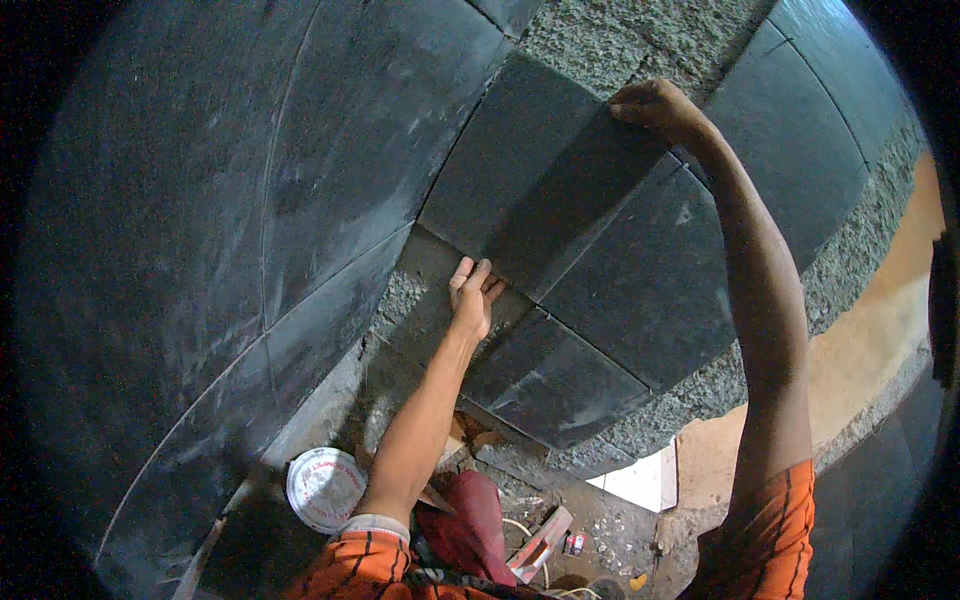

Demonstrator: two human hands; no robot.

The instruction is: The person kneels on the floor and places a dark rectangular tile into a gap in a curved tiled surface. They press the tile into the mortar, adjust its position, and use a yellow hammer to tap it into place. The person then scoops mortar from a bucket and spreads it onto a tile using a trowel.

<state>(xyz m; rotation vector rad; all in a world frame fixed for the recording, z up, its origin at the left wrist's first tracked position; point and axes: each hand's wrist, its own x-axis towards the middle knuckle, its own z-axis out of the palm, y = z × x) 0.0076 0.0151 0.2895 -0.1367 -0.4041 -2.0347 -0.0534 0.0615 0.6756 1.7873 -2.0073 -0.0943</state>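
Note:
A square dark grey tile (540,160) sits on the wall among other dark tiles, with rough mortar (600,35) showing above it. My left hand (475,295) has its fingertips on the tile's lower edge, fingers slightly apart and bent. My right hand (655,110) is raised at the tile's upper right corner, fingers curled onto that edge, its arm casting a long shadow across the tile. A second dark tile (630,285) is fixed to the right, and a lower one (550,380) is below.
A dark tiled wall (180,200) fills the left side. Below are a white round bucket (325,488), dark red cloth (470,510), a white panel (640,480), cables and debris on the floor (610,540). A tan board (870,320) runs along the right.

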